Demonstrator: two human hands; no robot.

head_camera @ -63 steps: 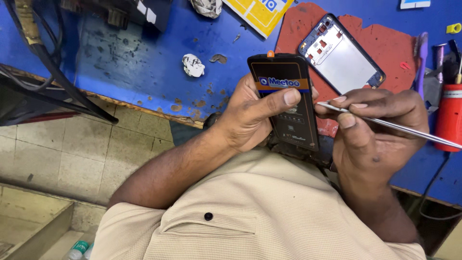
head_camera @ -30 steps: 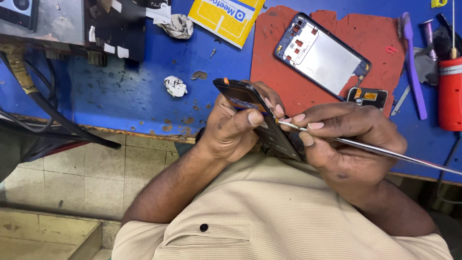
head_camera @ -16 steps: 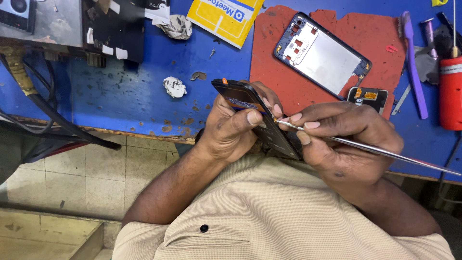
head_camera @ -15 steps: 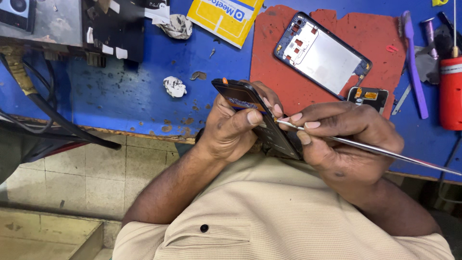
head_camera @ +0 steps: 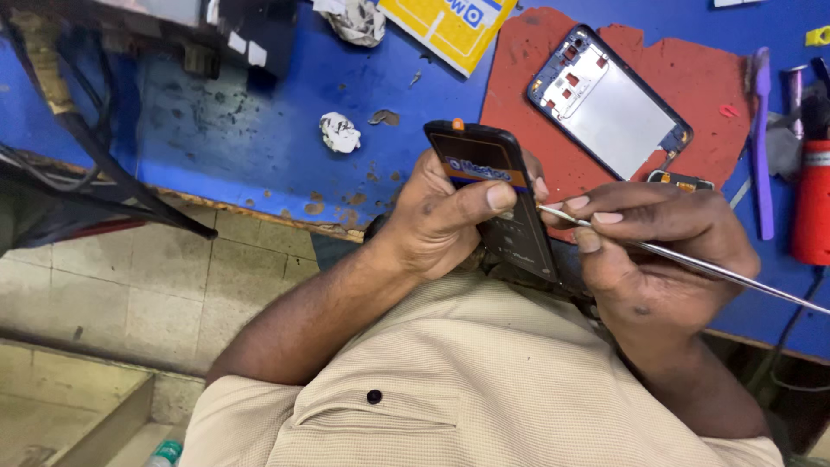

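My left hand (head_camera: 437,220) grips a black phone screen panel (head_camera: 497,195) with a blue and orange sticker, its face turned toward me, thumb pressed across the front. My right hand (head_camera: 661,251) pinches a long thin metal tool (head_camera: 692,259) whose tip touches the panel's right edge near my left thumb. Both hands hover over the front edge of a blue workbench (head_camera: 259,147). An opened phone frame (head_camera: 609,99) lies face down on a red mat (head_camera: 692,78) just beyond my hands.
A purple plastic tool (head_camera: 761,138) and a red canister (head_camera: 811,203) sit at the right. Crumpled paper bits (head_camera: 339,132), a yellow and blue card (head_camera: 450,26) and black equipment with cables (head_camera: 104,104) occupy the left. Tiled floor (head_camera: 130,285) lies below the bench.
The panel has been turned from edge-on to face me flat. The metal tool's tip now rests at its right edge.
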